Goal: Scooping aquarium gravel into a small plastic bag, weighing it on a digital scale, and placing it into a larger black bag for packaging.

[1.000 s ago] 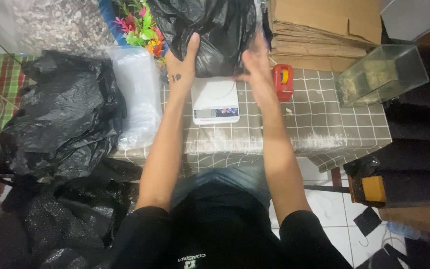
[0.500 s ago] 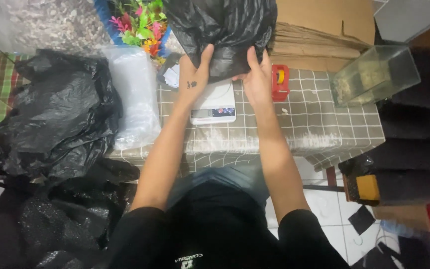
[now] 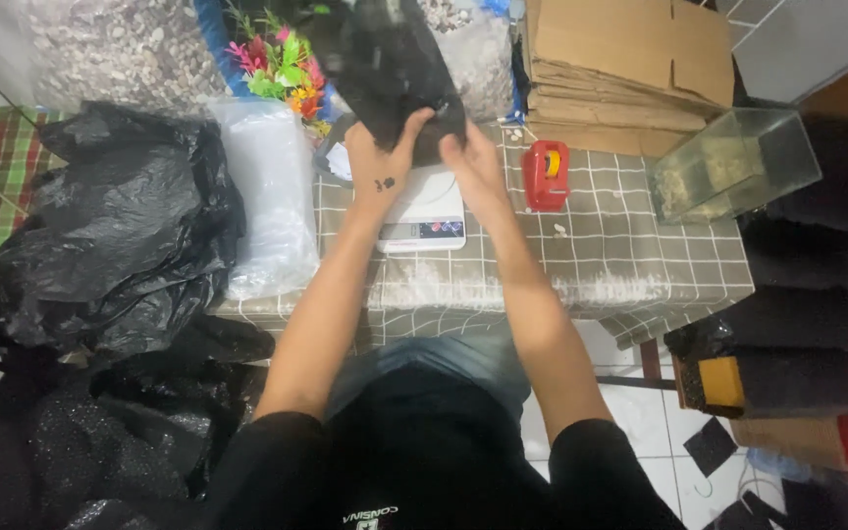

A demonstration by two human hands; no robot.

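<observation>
To your right on the checked tabletop (image 3: 630, 255) stands a red tape dispenser (image 3: 547, 175), and further right a clear plastic box (image 3: 733, 162). Behind them lies a stack of flattened cardboard (image 3: 625, 74). On your left, a clear plastic bag (image 3: 267, 206) rests beside a heap of black bags (image 3: 115, 236). Bright artificial flowers (image 3: 282, 74) sit at the back.
</observation>
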